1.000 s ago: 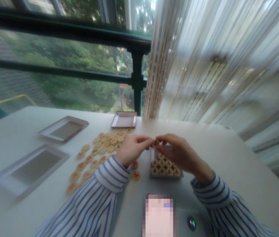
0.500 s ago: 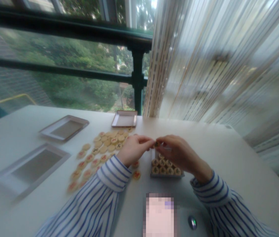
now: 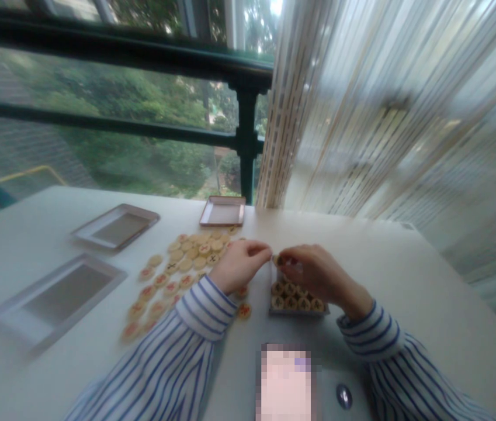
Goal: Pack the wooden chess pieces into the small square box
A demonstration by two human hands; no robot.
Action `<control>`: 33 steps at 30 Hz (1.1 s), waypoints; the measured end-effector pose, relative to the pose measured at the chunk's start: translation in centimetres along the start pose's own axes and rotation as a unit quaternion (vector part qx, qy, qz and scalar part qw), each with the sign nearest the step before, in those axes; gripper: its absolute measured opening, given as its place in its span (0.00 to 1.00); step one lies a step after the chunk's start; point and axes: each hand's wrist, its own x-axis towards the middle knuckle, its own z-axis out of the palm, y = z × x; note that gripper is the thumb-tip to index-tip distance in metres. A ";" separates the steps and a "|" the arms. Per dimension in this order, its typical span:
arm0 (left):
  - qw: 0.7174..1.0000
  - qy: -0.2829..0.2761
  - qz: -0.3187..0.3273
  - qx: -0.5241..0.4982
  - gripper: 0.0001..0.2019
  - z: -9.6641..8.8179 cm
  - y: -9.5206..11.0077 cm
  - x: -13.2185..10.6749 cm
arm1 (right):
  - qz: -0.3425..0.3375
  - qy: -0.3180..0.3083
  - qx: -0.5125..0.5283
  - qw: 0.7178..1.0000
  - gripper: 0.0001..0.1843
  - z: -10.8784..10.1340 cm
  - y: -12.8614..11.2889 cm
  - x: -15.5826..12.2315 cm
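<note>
A small box [image 3: 298, 310] on the white table [image 3: 405, 292] holds rows of round wooden game pieces [image 3: 295, 297]. Above its far end my right hand [image 3: 313, 273] pinches one wooden piece [image 3: 276, 259] between thumb and fingertips. My left hand [image 3: 241, 264] hovers just left of it, fingers curled, fingertips close to the same piece; whether they touch it is unclear. Many loose pieces [image 3: 181, 266], some with red marks and some with black, lie scattered left of my left hand.
Three shallow trays lie on the table: one at the left [image 3: 57, 292], one further back [image 3: 115, 225], a small one by the window post [image 3: 223, 210]. A blurred-out patch and a dark round object [image 3: 343, 396] sit at the near edge. Curtains [image 3: 383, 105] hang at the right.
Both hands have sunk slightly toward the box, and the gap between my left fingertips and the held piece has opened a little.
</note>
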 end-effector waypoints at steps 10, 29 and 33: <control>0.999 0.011 0.014 0.039 0.18 0.4 -1.4 0.2 | 0.005 -0.062 -0.089 0.994 0.11 1.4 0.5 0.4; 0.997 -0.004 0.004 0.074 0.20 0.4 -0.8 0.2 | 0.004 -0.101 -0.088 0.991 0.11 1.6 0.5 0.3; 0.998 0.000 0.003 0.063 0.19 0.4 -0.8 0.1 | -0.002 -0.102 -0.084 0.991 0.11 1.6 0.6 0.3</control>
